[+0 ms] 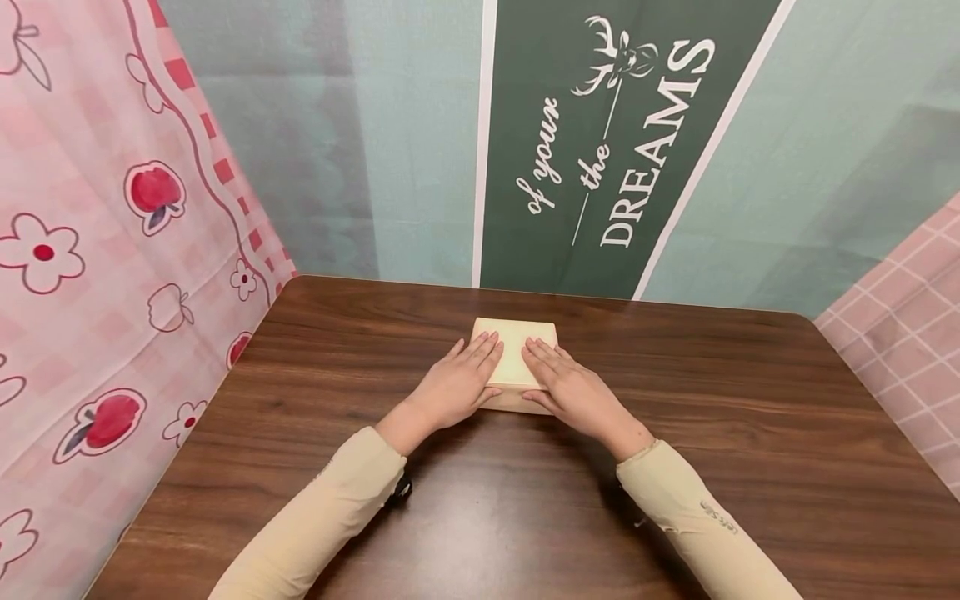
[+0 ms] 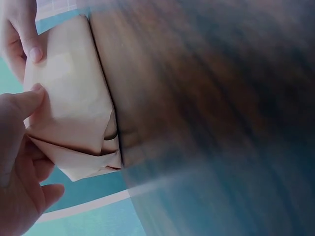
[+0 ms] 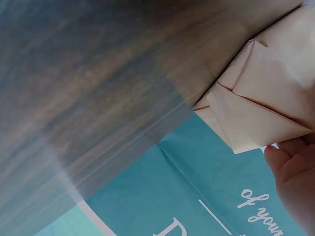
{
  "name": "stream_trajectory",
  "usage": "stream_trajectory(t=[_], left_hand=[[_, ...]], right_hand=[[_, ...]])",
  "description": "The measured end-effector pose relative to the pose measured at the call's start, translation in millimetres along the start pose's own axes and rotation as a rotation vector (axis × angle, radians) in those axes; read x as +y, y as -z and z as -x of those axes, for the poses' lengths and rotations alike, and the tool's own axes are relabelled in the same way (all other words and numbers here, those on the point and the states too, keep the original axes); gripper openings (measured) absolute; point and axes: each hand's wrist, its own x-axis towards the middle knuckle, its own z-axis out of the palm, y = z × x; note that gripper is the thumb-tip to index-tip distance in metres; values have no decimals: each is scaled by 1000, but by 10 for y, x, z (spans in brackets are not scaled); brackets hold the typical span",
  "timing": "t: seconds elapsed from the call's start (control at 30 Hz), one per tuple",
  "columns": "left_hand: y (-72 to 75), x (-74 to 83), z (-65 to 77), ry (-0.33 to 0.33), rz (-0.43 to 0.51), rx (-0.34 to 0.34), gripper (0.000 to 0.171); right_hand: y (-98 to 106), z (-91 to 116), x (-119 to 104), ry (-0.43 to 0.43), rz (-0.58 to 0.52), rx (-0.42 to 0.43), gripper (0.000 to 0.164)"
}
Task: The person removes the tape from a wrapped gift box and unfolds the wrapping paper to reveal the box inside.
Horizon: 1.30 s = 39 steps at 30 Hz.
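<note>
A box-shaped parcel wrapped in cream paper (image 1: 513, 354) lies flat on the table near its far side. Straight fingers of my left hand (image 1: 453, 382) press on its top at the left, the thumb against the near face. My right hand (image 1: 579, 390) mirrors this at the right edge. In the left wrist view, folded flaps show at one end of the parcel (image 2: 69, 78), with both thumbs on its long side. The right wrist view shows a triangular folded flap on the parcel's other end (image 3: 261, 118), close to my right fingers (image 3: 295, 172).
The brown wood-grain table (image 1: 465, 500) has rounded far corners. Behind it hangs a teal curtain with a dark green lettered panel (image 1: 592, 150). Pink printed cloth (image 1: 112, 250) hangs at the left, and a pink grid-patterned cloth (image 1: 907, 333) at the right.
</note>
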Motion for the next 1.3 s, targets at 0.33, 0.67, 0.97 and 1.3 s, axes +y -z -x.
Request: stream_trajectory(t=[0.33,0.67,0.97,1.3], left_hand=[[23,-9,27,-3,1,6,63],[63,16,66,-29,-9,59,61],[66,24,86,-128,-188,208,108],[81,4,79,-98,-203,328,90]], right_hand=[[33,-19,-19,-1,21,-25,60],[155,-62,-46,22,48,-44,56],[336,-171,-18,-74,-137,-137,53],[340,-129,-62,-50,-62,60,54]])
